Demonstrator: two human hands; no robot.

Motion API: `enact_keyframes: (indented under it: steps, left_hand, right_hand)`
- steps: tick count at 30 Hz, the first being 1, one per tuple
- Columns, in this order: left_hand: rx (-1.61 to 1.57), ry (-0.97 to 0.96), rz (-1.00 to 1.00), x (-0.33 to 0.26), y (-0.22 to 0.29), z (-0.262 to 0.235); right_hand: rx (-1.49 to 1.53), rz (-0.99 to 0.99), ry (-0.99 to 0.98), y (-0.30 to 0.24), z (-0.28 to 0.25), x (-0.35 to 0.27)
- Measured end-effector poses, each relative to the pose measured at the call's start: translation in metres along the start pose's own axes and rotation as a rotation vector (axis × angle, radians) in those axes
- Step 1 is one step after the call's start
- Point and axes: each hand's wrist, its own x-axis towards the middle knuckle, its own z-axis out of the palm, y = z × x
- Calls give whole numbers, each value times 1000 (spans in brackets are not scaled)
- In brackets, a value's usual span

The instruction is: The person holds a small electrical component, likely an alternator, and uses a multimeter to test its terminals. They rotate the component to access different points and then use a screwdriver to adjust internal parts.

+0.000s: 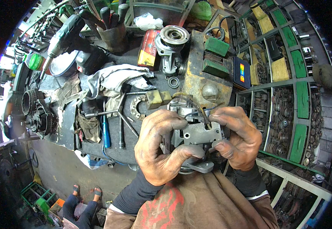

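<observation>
In front of my body, a grey metal plate-like part (pixel 201 134) with small holes sits between my two hands, and dark wires (pixel 198 110) run over its far side. My left hand (pixel 154 143) curls round its left side, the thumb near its lower edge. From the right, my right hand (pixel 242 135) pinches it, index finger above and thumb below. Beneath the part, a cast metal lug (pixel 200 166) of a larger assembly shows; my hands hide much of that assembly. Just beyond my left hand lie a yellowish block (pixel 154 99) and a curved metal piece (pixel 137 108).
On the bench are a four-way wrench (pixel 121 114), a blue screwdriver (pixel 106 131), rags (pixel 114 78), a cordless drill (pixel 65 38), a pulley unit (pixel 174 37) and a bearing (pixel 173 82). A vise (pixel 215 57) stands beyond; parts shelves (pixel 288 84) line the right. A person's legs (pixel 82 208) show lower left.
</observation>
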Motion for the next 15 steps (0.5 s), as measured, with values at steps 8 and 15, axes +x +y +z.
enact_keyframes:
  steps: [8, 15]
  left_hand:
    - [-438, 21, -27, -11, -14, 8]
    - [-420, 42, -374, -2, -3, 1]
  right_hand:
    - [391, 344, -48, -16, 6, 10]
    - [603, 486, -7, -14, -5, 16]
